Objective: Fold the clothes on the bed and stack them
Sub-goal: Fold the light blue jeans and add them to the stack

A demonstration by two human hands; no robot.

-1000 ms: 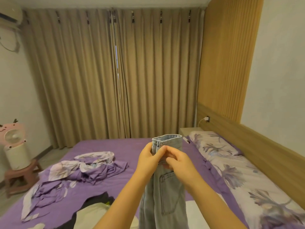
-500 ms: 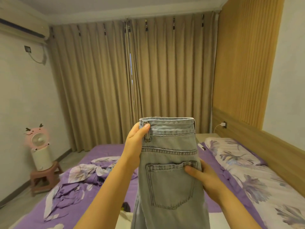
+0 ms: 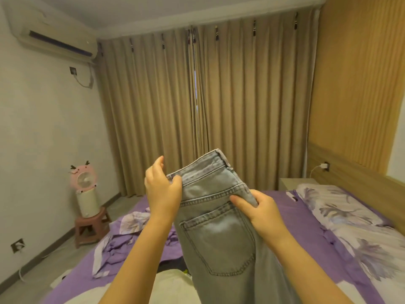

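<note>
Jeans [image 3: 219, 235], light gray denim, were held up in the air over the bed [image 3: 291, 218], waistband tilted w/ its right end higher, back pocket facing cam. Going L to R: AC unit [image 3: 52, 38] sat high on left wall; pink fan [image 3: 84, 189] stood on a small pink stool [image 3: 92, 224] beside the bed. Crumpled purple/white floral sheet [image 3: 118, 242] lay on left part of the purple bed, below the left forearm. Left hand [image 3: 163, 194] gripped the waistband's left end, thumb on the front, fingers curled behind the fabric. Right hand [image 3: 260, 213] pinched the right side seam just under the waistband, thumb pressed on the denim above the pocket. Hands were apart, the jeans' width between them. Tan curtains [image 3: 219, 106] hung behind. Floral pillows [image 3: 341, 207] lay along the wooden headboard [image 3: 359, 185] at right; charger plugged in there.
</note>
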